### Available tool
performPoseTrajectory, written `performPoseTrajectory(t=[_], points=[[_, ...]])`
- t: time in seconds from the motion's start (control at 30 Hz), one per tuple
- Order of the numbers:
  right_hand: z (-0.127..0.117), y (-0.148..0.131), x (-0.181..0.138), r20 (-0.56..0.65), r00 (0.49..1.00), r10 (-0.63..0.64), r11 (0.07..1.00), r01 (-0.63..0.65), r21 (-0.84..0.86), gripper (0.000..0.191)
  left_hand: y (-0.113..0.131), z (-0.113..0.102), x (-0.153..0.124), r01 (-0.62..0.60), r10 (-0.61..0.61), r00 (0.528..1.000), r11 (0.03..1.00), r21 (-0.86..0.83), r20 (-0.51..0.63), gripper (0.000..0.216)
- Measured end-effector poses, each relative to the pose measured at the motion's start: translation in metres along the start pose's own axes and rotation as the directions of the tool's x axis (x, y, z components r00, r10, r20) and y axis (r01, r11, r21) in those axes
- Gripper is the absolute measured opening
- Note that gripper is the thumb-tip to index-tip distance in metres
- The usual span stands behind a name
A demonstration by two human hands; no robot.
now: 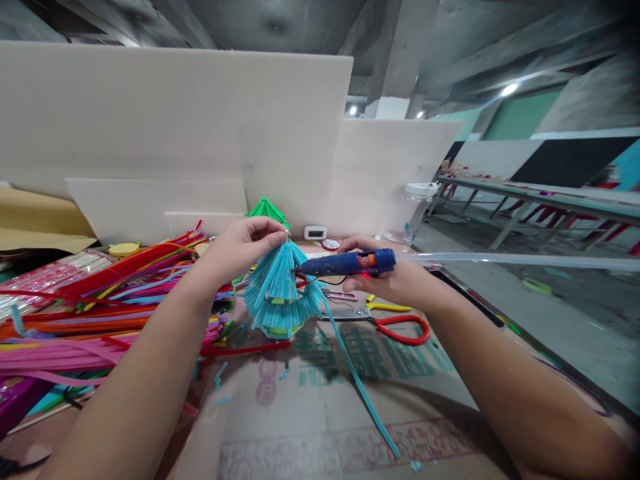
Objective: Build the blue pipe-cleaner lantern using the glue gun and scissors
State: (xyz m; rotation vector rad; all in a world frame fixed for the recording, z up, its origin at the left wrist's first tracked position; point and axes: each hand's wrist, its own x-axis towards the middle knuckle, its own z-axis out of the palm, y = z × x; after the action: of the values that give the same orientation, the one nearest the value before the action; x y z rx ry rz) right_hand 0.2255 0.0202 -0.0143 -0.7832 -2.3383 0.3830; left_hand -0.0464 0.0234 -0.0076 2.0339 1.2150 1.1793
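My left hand (250, 241) pinches the top of a light-blue, tiered cone made of pipe cleaners (280, 287), holding it upright above the cardboard. In my right hand (370, 273) is a dark-blue glue gun (345, 263), its nozzle pointing left and at or very near the cone's side. A long clear glue stick (500, 260) runs out of the gun's back to the right. From the cone's right side a loose blue pipe cleaner (357, 380) hangs down to the cardboard. Fingers of my right hand are partly hidden behind the gun.
Red-handled scissors (400, 328) and a yellow-handled tool (387, 307) lie behind the cone. Bundles of coloured pipe cleaners (60, 347) cover the left side. A green folded cone (267, 208), a small white device (315, 233) and a clear jar (407, 213) stand near white boards (175, 120).
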Motion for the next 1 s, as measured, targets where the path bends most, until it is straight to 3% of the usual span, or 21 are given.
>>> performPoseTrajectory(t=[0.63, 1.0], points=[[0.0015, 0.0027, 0.0003, -0.016, 0.995, 0.095, 0.983, -0.091, 0.161, 0.043, 0.0045, 0.0012, -0.0013, -0.007, 0.006, 1.000, 1.000, 0.007, 0.008, 0.036], [0.0011, -0.0002, -0.0014, -0.038, 0.999, 0.025, 0.994, -0.021, 0.108, 0.047, 0.0043, 0.0017, -0.0010, -0.001, 0.001, 1.000, 1.000, -0.006, 0.011, 0.037]])
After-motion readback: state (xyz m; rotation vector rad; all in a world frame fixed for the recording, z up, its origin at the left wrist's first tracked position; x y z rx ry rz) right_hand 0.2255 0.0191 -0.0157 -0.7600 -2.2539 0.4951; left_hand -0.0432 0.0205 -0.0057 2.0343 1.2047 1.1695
